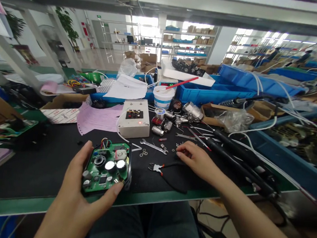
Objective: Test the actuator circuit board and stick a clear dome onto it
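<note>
My left hand grips a green circuit board set in a black housing, holding it just above the near edge of the black mat. The board carries silver capacitors and coloured wires at its top. My right hand rests on the mat to the right, fingertips down among small screws and washers, with nothing visibly held. Black-handled cutting pliers lie just left of and below that hand. A small wrench lies between the board and the right hand.
A white control box with a lit red lamp sits behind the board. Pink paper, a white tub, metal connectors, blue bins and black cables crowd the back and right.
</note>
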